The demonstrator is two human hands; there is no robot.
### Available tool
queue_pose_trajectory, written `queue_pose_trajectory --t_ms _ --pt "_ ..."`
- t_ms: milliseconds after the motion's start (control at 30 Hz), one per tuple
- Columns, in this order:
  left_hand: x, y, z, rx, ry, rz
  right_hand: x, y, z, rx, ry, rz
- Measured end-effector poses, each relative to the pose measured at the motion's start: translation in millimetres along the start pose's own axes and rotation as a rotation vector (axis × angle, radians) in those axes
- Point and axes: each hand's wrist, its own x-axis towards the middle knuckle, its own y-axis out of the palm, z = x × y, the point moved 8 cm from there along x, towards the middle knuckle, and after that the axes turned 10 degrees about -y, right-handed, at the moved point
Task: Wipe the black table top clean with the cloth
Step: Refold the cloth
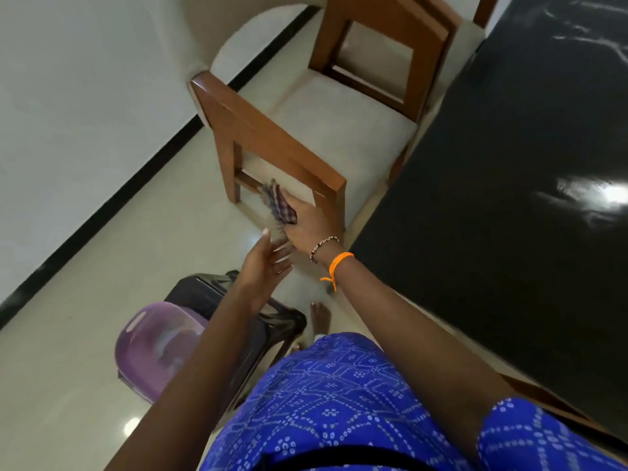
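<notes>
The black table top stands unwiped at right, beside wooden chairs. Off the table, a person's right hand grips the checked cloth bunched in its fingers, while the left hand, fingers spread, reaches toward it, seemingly to regather it.

Two wooden chairs with pale cushioned seats stood on a glossy cream tiled floor, near a white wall with black skirting.
</notes>
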Motion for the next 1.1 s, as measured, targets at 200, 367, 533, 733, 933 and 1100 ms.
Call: queue_pose_trajectory --t_ms 200,367,533,733,933,1100 --pt "8.1 17.6 -43.2 -0.149 0.169 0.069 7.5 15.2 13.6 -0.076 -0.247 0.234" --pt "8.2 0.3 -46.5 -0.114 0.155 -0.071 18.6 14.4 -7.6 0.350 -0.065 0.398" --pt "3.3 -19.3 -73.4 -0.175 0.192 -0.152 54.8 -2.1 -32.8 0.268 0.106 0.174" --pt "4.6 -37.4 -122.0 -0.269 0.228 -0.172 96.1 27.6 -23.4 0.371 0.231 0.263" --pt "31.9 -82.2 -179.9 -0.237 0.178 -0.237 180.2 47.2 11.3 0.235 0.096 0.250" --pt "72.7 -156.9 -238.2 -0.294 0.149 -0.320 256.3 105.3 48.9 0.118 0.026 0.346"
